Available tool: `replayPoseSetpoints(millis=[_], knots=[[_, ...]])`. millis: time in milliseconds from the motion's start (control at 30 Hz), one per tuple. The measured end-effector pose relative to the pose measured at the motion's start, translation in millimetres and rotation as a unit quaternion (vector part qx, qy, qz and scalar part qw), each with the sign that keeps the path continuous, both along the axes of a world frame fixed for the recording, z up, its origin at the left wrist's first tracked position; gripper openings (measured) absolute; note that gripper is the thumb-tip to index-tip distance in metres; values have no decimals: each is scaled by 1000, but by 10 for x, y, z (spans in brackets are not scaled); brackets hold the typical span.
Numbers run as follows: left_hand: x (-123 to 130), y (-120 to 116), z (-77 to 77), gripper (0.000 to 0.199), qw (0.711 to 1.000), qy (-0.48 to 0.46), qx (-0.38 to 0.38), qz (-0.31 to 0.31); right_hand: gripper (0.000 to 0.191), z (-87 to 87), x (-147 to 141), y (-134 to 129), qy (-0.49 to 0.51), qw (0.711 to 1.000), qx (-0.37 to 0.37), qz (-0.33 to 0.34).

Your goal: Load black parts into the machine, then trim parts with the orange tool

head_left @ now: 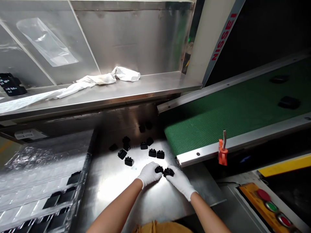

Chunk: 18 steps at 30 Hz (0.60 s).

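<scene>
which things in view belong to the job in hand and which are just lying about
Part of the job, it seems:
left hand and right hand, each holding a black part
loose black parts on the metal table
green belt

Probably just lying about:
white cloth on the ledge
clear plastic sleeve

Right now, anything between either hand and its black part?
Only a white glove on each: the left hand holds one black part, the right hand a second black part. Nothing else visible comes between; the loose black parts lie beyond the hands on the metal table.
</scene>
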<state>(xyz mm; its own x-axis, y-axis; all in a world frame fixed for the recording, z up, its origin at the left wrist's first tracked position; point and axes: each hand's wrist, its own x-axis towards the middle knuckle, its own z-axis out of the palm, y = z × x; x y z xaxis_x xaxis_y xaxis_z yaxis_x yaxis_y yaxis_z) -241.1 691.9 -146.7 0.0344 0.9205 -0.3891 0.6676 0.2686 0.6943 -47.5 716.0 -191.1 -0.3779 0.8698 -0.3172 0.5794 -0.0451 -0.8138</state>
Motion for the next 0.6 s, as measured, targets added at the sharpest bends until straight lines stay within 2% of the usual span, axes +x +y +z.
replayPoseSetpoints(millis=[133, 267, 400, 533, 600], knots=[[32, -126, 39, 17, 984, -145, -41, 91, 34, 56, -18, -41, 56, 997, -46, -24], [56, -347, 171, 18, 921, -343, -72, 170, 40, 206, 25, -122, 147, 978, -133, -57], [75, -607, 462, 27, 852, -480, -89, 188, 48, 541, 89, -295, 252, 944, -206, -56], [112, -784, 776, 30, 767, -603, -118, 184, 30, 943, 128, -499, 372, 885, -275, -60], [139, -825, 878, 29, 745, -627, -125, 191, 25, 1087, 134, -563, 409, 859, -298, -74]])
